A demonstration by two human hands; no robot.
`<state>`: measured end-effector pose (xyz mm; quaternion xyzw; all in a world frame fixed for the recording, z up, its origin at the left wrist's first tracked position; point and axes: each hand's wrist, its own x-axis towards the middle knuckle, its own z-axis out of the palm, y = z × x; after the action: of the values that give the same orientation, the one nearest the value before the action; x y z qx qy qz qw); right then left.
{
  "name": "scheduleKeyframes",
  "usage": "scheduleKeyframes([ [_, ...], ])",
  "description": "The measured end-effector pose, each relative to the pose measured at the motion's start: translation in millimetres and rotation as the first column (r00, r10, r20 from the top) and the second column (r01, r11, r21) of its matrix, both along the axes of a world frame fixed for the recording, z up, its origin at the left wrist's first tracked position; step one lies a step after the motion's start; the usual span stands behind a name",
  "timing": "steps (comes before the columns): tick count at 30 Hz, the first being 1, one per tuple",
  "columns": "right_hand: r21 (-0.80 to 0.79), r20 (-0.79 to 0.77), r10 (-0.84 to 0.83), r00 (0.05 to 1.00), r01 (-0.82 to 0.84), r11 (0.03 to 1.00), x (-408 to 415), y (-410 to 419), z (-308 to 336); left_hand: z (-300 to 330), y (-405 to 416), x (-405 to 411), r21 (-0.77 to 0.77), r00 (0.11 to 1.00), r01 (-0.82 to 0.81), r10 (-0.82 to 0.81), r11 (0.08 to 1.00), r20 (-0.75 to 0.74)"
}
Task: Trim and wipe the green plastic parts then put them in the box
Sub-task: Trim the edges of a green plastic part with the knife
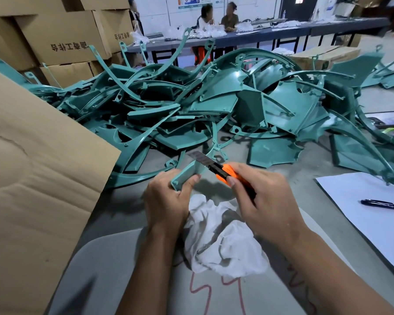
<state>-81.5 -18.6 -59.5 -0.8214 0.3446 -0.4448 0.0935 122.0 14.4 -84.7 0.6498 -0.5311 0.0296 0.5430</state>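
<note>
The grey bench (pixel 305 169) carries everything here, and the landmark on it is the big heap of teal-green moulded plastic parts (pixel 214 105), curved strips and fan-shaped panels tangled together. Left of the heap leans a large brown corrugated cardboard box flap (pixel 32 178), most likely the box the finished parts go into; behind the heap's left side stand stacked printed cartons (pixel 62 39). To the right of the heap, near the bench edge, lie a white paper sheet (pixel 373 212) with a black pen (pixel 383 205) on it.

Just in front of the heap lies a crumpled white cloth (pixel 223 242), ready for wiping. Above it, the left hand (pixel 168 198) grips one small teal-green channel-shaped plastic part (pixel 187 173), fingers and thumb wrapped round its lower end. The right hand (pixel 259 201) clasps an orange-and-black snap-blade utility knife (pixel 225 173), whose extended steel blade (pixel 200 157) rests against the part's upper edge. Trimming appears to be in hand; wiping and boxing are not yet done.

The part looks light, stiff and thin-walled, with a smooth, possibly slippery skin, so it likely flexes little but could skid under blade pressure. A firm hold well below the cut edge, fingers clear of the blade's path, seems wisest, since a slip could nick the thumb nearest the blade.
</note>
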Motion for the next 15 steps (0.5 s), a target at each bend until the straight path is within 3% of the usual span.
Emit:
scheduleKeyframes([
  [4,-0.014,0.024,-0.078,0.997,0.078,0.997,-8,-8,2,-2,0,3,-0.005,0.999,0.027,-0.028,1.000,-0.031],
  [10,-0.002,0.040,-0.321,0.946,0.322,0.947,-17,-18,1,-3,-1,1,-0.020,0.982,0.126,-0.127,0.992,-0.139],
  [13,-0.076,0.112,-0.212,0.971,0.221,0.972,-10,-11,3,-5,-2,-2,-0.013,0.958,0.148,-0.147,0.989,-0.244],
  [15,-0.119,0.076,-0.103,0.992,0.111,0.987,-1,-2,3,-3,-2,-7,-0.021,0.939,0.169,-0.168,0.985,-0.299],
])
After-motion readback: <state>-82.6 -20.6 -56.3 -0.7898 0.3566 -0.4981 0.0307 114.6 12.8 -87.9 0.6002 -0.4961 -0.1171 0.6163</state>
